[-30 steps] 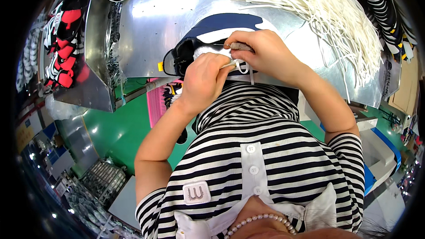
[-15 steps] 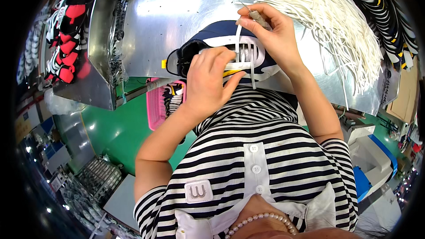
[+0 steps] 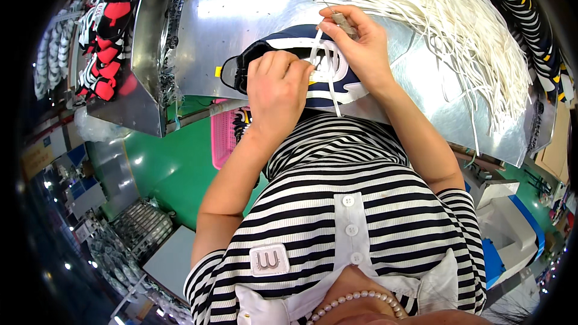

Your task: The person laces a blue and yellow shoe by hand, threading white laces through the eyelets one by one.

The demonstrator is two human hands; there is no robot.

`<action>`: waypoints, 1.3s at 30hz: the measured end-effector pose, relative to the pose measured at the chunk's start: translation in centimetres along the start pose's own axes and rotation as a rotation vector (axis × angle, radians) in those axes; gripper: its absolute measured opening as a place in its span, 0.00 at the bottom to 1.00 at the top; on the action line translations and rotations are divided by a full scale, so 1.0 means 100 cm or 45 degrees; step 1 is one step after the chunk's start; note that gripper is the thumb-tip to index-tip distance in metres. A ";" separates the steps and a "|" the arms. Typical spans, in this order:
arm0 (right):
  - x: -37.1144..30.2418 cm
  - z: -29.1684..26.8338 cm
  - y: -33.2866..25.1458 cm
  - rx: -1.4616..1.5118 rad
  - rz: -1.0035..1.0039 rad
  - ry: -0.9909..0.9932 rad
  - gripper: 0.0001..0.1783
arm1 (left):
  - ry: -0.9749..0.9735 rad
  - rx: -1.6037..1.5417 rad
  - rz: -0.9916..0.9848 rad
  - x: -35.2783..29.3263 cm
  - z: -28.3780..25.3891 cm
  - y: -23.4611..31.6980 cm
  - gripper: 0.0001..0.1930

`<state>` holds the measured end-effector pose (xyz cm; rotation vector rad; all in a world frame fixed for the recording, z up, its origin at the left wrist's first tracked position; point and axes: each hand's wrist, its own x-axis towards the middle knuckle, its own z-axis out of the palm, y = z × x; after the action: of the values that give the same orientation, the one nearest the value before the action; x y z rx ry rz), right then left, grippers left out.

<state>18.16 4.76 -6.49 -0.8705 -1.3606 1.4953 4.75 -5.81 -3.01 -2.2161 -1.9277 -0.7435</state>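
A navy and white sneaker point(image 3: 295, 35) lies on its sole on the metal table, heel to the left, with a yellow tab behind the heel. A white shoelace point(image 3: 333, 93) crosses its throat and one end hangs over the near side. My right hand point(image 3: 361, 42) is closed round a hook tool point(image 3: 343, 23) with a wrapped handle and thin metal tip, above the shoe's far side. Lace also runs from the right fingertips down to my left hand point(image 3: 278, 87), whose thumb and fingers pinch it over the shoe's opening. The left palm is hidden.
A large heap of white laces point(image 3: 445, 30) spreads over the right of the metal table point(image 3: 223, 42). Dark shoe uppers point(image 3: 512, 12) stack beyond it. Red and black shoe parts point(image 3: 108, 54) stand at the left. Below the table edge is a pink basket point(image 3: 223, 138).
My left hand's thumb and fingers have come together over the shoe's opening. My right hand has moved slightly left with the hook tool. The lace strand now slants toward the left fingertips.
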 end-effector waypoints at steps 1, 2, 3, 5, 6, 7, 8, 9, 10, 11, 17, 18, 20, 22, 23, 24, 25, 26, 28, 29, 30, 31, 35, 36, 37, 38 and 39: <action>-0.001 0.000 0.001 -0.022 -0.001 -0.008 0.12 | -0.013 0.035 -0.007 0.001 0.002 -0.001 0.04; -0.001 0.000 0.001 -0.023 -0.023 -0.021 0.12 | -0.032 0.053 -0.005 0.002 0.005 -0.001 0.03; -0.001 0.000 0.001 -0.027 -0.024 -0.030 0.12 | -0.062 -0.040 -0.035 0.002 0.003 -0.001 0.03; -0.001 -0.002 0.001 -0.052 -0.025 -0.039 0.12 | -0.120 -0.243 -0.093 0.003 -0.001 0.000 0.03; 0.000 -0.003 0.004 -0.045 -0.055 -0.041 0.12 | -0.270 -0.350 -0.134 0.005 -0.011 -0.004 0.05; 0.000 -0.004 0.003 -0.036 -0.038 -0.069 0.12 | -0.287 -0.531 -0.308 0.001 -0.017 -0.004 0.07; 0.000 -0.005 0.001 -0.027 -0.022 -0.098 0.12 | -0.302 -0.710 -0.484 -0.002 -0.021 -0.004 0.09; 0.000 -0.006 0.000 -0.018 -0.005 -0.128 0.12 | -0.315 -0.889 -0.662 -0.003 -0.024 -0.005 0.12; 0.001 -0.006 0.000 0.023 -0.003 -0.199 0.12 | -0.279 -0.860 -0.702 -0.004 -0.026 -0.007 0.20; 0.000 -0.007 -0.001 0.003 0.043 -0.267 0.12 | -0.243 -0.832 -0.742 -0.005 -0.027 -0.009 0.29; 0.000 -0.001 -0.008 -0.110 0.071 -0.392 0.12 | -0.215 -0.999 -0.892 0.010 -0.008 -0.009 0.22; -0.001 0.000 -0.011 -0.140 0.025 -0.378 0.11 | -0.164 -0.946 -0.867 0.007 -0.004 -0.011 0.22; -0.003 0.002 -0.013 -0.186 -0.008 -0.391 0.11 | -0.016 -0.871 -0.789 0.001 0.004 -0.012 0.18; -0.005 0.004 -0.013 -0.104 -0.022 -0.387 0.12 | 0.060 -0.892 -0.746 0.001 0.008 -0.014 0.18; -0.007 0.004 -0.016 -0.153 -0.033 -0.362 0.13 | 0.099 -0.900 -0.728 0.001 0.009 -0.013 0.18; -0.008 0.002 -0.022 -0.202 -0.045 -0.339 0.14 | 0.106 -0.998 -0.843 0.001 0.007 -0.009 0.17; -0.010 0.000 -0.025 -0.257 -0.060 -0.311 0.15 | 0.057 -0.988 -0.847 0.001 0.005 -0.009 0.17; -0.013 -0.002 -0.025 -0.295 -0.080 -0.283 0.15 | 0.009 -0.980 -0.849 0.000 0.004 -0.009 0.17; -0.020 -0.010 -0.032 -0.503 -0.040 -0.362 0.12 | -0.055 -0.973 -0.859 -0.002 0.001 -0.009 0.17; -0.023 -0.012 -0.037 -0.607 -0.020 -0.402 0.11 | -0.011 -0.947 -0.860 -0.003 0.002 -0.010 0.17; -0.024 -0.011 -0.043 -0.652 0.026 -0.441 0.09 | 0.032 -0.920 -0.861 -0.004 0.004 -0.011 0.17; -0.025 -0.011 -0.043 -0.687 -0.008 -0.436 0.09 | 0.070 -0.894 -0.852 -0.003 0.005 -0.011 0.17; -0.025 -0.009 -0.043 -0.843 -0.077 -0.449 0.08 | 0.074 -0.902 -0.823 -0.003 0.007 -0.012 0.17; -0.024 -0.007 -0.044 -0.886 -0.079 -0.461 0.08 | 0.020 -0.876 -0.808 -0.003 0.005 -0.013 0.17; -0.023 -0.006 -0.044 -0.914 -0.141 -0.454 0.09 | -0.032 -0.850 -0.790 -0.002 0.002 -0.013 0.18; -0.021 -0.004 -0.043 -0.941 -0.202 -0.448 0.10 | -0.084 -0.823 -0.771 -0.001 0.000 -0.013 0.18; -0.019 -0.002 -0.042 -0.968 -0.264 -0.442 0.11 | -0.057 -0.744 -0.719 0.000 -0.001 -0.012 0.18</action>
<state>19.71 2.99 -2.50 -0.8985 -2.2749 0.9829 3.58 -5.58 -3.23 -1.9286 -2.6674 -1.5087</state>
